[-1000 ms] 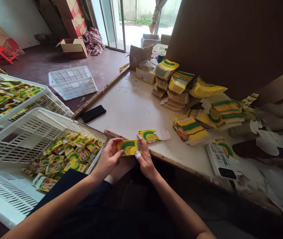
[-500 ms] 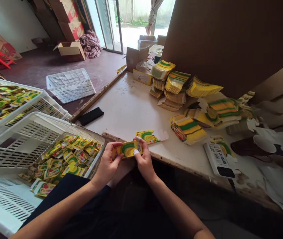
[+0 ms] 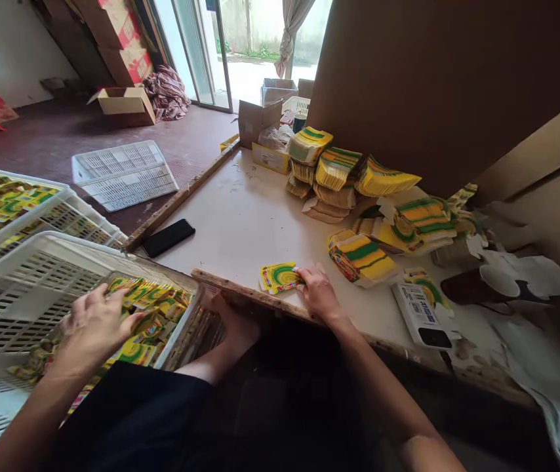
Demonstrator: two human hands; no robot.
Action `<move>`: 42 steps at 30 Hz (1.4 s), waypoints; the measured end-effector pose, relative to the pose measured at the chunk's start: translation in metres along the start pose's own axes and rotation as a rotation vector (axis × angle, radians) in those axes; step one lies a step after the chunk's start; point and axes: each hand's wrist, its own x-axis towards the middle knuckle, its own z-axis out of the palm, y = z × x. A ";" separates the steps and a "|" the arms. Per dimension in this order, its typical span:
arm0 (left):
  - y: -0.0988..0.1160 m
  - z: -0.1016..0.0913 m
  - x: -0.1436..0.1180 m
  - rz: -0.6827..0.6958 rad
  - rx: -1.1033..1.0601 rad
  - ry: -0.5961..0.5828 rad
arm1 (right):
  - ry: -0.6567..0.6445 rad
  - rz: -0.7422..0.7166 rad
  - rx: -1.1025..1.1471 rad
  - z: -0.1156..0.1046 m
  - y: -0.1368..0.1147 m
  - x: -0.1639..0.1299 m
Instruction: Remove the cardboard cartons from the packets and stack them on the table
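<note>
The left hand (image 3: pixel 96 321) hung open, fingers spread, over the packets (image 3: pixel 155 301) in the white basket (image 3: pixel 39 246) below it. The right hand (image 3: pixel 320 294) touched the yellow carton (image 3: pixel 279 278) just left of it on the surface (image 3: pixel 240 223); whether it gripped, I could not tell.

Looks forward and down from the head, close over left hand (image 3: pixel 96 324) and right hand (image 3: pixel 320 293), taking in white crate (image 3: pixel 39 252) at near left, tabletop (image 3: pixel 240 219) at right and far doorway (image 3: pixel 248 82).
</note>
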 end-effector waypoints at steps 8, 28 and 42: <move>0.053 0.051 -0.014 0.221 0.095 -0.314 | 0.062 0.057 0.066 0.023 -0.025 0.030; 0.202 0.190 -0.015 -0.335 -1.854 -0.169 | 0.115 0.133 1.039 0.016 -0.047 -0.034; 0.173 0.187 -0.034 -0.467 -1.534 0.239 | 0.004 -0.025 0.826 0.031 -0.056 -0.040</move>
